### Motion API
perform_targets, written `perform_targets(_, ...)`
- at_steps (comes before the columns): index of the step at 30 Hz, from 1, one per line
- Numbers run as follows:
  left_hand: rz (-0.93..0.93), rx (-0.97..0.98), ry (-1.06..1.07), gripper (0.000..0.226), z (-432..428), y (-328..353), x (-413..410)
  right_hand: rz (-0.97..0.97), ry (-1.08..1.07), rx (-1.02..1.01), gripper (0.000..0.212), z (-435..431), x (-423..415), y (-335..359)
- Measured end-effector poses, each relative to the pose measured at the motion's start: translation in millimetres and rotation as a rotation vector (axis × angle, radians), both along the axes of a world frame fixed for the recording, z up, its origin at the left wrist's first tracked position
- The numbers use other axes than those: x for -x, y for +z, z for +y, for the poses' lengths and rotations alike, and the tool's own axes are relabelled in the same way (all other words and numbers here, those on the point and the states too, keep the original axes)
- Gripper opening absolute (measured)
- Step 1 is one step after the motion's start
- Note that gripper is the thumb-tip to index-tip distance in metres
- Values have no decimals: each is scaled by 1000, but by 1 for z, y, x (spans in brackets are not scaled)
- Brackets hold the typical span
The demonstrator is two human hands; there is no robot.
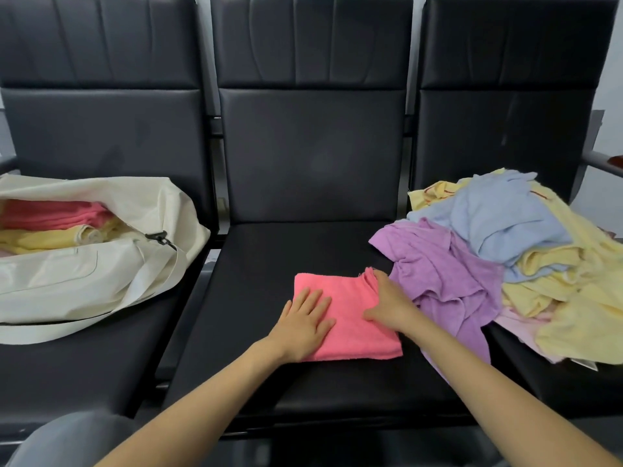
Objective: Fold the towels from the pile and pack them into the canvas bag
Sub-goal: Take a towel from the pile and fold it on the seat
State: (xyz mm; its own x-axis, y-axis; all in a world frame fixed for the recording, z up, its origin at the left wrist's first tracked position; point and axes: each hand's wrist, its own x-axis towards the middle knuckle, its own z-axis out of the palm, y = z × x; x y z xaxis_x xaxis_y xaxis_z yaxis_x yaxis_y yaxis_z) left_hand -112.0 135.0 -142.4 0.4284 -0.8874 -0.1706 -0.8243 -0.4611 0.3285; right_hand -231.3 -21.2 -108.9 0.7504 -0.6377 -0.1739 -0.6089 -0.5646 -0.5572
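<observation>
A folded pink towel [350,328] lies on the middle black seat [269,264]. My left hand [305,320] lies flat on its left part with fingers spread. My right hand [387,303] rests on the towel's right edge, fingers reaching to its far right corner and thumb pointing left. The cream canvas bag [101,264] lies open on the left seat, with folded pink and yellow towels [50,224] inside. The pile of unfolded towels [505,257], purple, light blue, yellow and pale pink, covers the right seat and spills onto the middle one.
Three black padded seats stand in a row with tall backrests [313,146]. The bag's strap [50,332] trails over the left seat's front. A grey armrest [603,161] juts out at the far right. My grey-clad knee [67,439] shows at the bottom left.
</observation>
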Motion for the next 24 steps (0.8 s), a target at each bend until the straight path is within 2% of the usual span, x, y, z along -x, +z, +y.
perform_targets(2, -12, -23, -8, 58, 0, -1, 1, 61, 30, 279, 84, 12, 2, 0)
perform_targets(4, -36, -46, -22, 58, 1, 2, 2, 85, 135, 416, 70, 17, 4, -5)
perform_targets(6, -48, -61, -26, 58, 0, 2, 1, 161, 204, 376, 57, 19, 6, -14)
perform_targets(9, -65, -71, -25, 58, 0, 2, 2, 292, 204, 221, 65, 17, 6, -26)
perform_targets(12, -33, -28, -2, 58, 3, 1, 1, 286, 207, 192, 66, 14, 8, -30)
perform_targets(14, 13, 65, 38, 57, 4, 1, 0, 186, 121, 207, 67, 13, 10, -27)
perform_targets(16, -8, 210, 161, 56, 2, 2, -3, 88, -58, 293, 73, 11, 11, -18)
perform_targets(18, -20, 281, 397, 57, 1, 7, -8, 157, -182, 362, 84, 4, 15, -6)
perform_targets(21, 10, 101, 547, 60, 0, 11, -15, 337, -173, 225, 91, -5, 20, 3)
perform_targets(24, 103, 1, 566, 65, -2, 14, -18, 320, -117, 153, 79, -5, 18, 1)
